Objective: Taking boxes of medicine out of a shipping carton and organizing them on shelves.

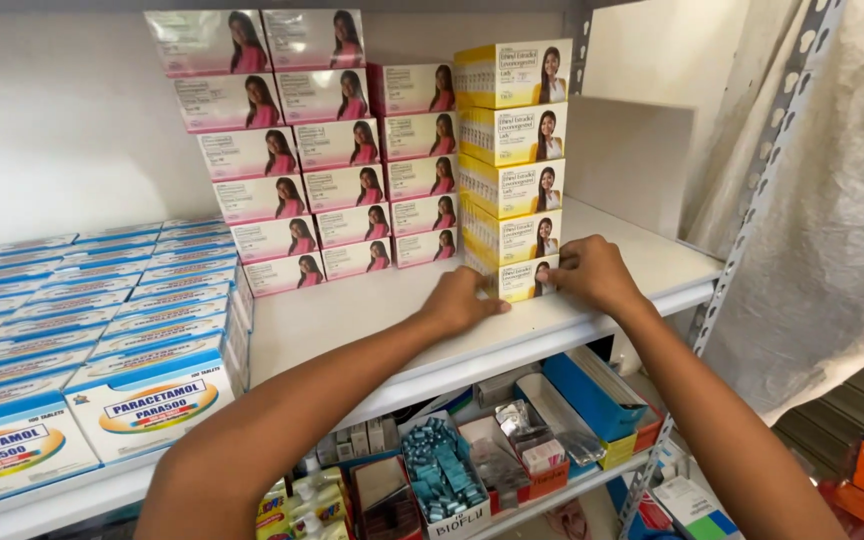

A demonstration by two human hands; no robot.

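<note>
- The white shelf (372, 320) carries stacks of pink cartons (337, 145) and, to my left, blue-and-white tablet boxes (102, 300).
- The yellow carton stack (512, 150) stands near the front edge; I judge I'm squaring its base.
- The bottom yellow carton (520, 280) sits between my hands.
- My left hand (460, 300) presses its left end, fingers loosely curled.
- My right hand (594, 272) pinches its right end; nudging further calls for a gentle, even push.
</note>
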